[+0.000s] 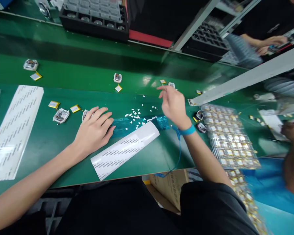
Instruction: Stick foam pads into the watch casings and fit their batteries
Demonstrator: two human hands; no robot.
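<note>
My left hand [94, 129] lies palm down with its fingers slightly apart. It partly covers a small white housing with a circuit board [84, 114], wired to a yellow-edged battery [75, 108]. My right hand [172, 102], with a blue wrist strap [187, 131], is above the bench; its index finger points left, the other fingers are bent, and nothing shows in them. Between my hands, small white drop-shaped pieces [136, 113] are scattered over the mat and a strip of shiny blue film [121, 126]. A white printed sheet [127, 148] curls up in front of them.
Another printed sheet [17, 127] lies at left. Further circuit housings [61, 115] with batteries are spread along the green bench [71, 75]. Clear trays of parts [230, 137] stand at right, past a white post [247, 71]. Other people's hands [271, 44] are at work on the right.
</note>
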